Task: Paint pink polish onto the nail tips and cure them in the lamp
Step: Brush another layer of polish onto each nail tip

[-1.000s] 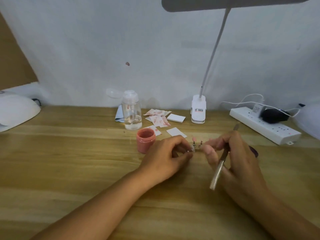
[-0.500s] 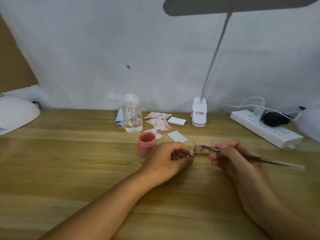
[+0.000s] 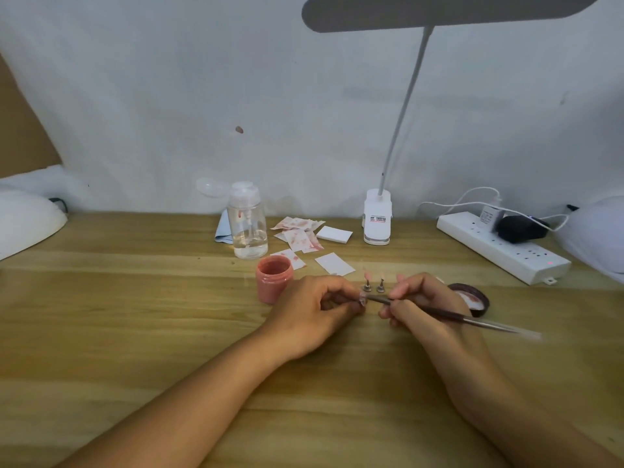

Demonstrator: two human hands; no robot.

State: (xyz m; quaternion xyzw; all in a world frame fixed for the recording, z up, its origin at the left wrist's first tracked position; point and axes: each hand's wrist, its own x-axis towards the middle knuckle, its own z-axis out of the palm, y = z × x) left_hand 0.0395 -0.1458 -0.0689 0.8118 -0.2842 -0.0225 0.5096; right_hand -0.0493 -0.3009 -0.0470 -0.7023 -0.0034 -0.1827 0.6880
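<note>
I take the one open pink polish jar (image 3: 274,281) on the wooden table (image 3: 135,332) as my landmark. Just to the right of the jar I see the left hand (image 3: 314,314) with its fingers curled. Its thumb and forefinger pinch one nail tip (image 3: 363,297), which is too small for me to see in detail.

Further right of the jar, the right hand (image 3: 425,307) grips one brush (image 3: 479,323) as one holds a pen. The bristle end points toward the jar and meets the pinched nail tip, and the handle runs away to the right.

Right of the jar and a little behind the two hands, two more nail tips (image 3: 374,280) stand upright on small metal holders, side by side and pink at the top. So I count three tips in all. One dark jar lid (image 3: 472,298) lies beyond the right hand, partly hidden by it.

Behind the jar stands one clear pump bottle (image 3: 248,228). Behind the jar and to its right lie two clean white pads (image 3: 334,234) and some pink-stained wipes (image 3: 299,236). The wipes overlap, so I cannot count them surely.

Further behind and to the right are one desk light (image 3: 377,216) on its clip base and one power strip (image 3: 499,246). Far left of the jar, at the edge of the view, one white domed lamp (image 3: 30,221) sits on the table, only partly visible.
</note>
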